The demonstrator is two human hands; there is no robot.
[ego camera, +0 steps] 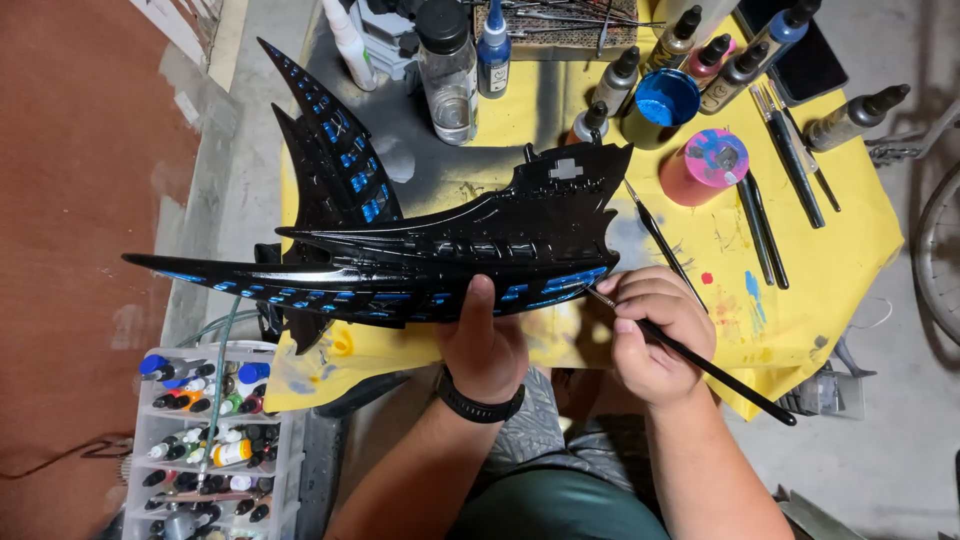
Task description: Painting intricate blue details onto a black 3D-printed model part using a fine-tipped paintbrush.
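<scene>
Black model ship (440, 250), spiky and dotted with blue panels, is held up over the yellow table cover (800, 280), near the person's lap. The left hand (485, 345) clamps its lower hull from below, thumb pressed up the near side, apparently to keep it steady and tilted toward the eye. The right hand (655, 335) pinches a thin black paintbrush (690, 360), fingers curled tight, its tip touching a blue panel at the hull's right end. Paint bottles (700, 60) stand on the far side.
</scene>
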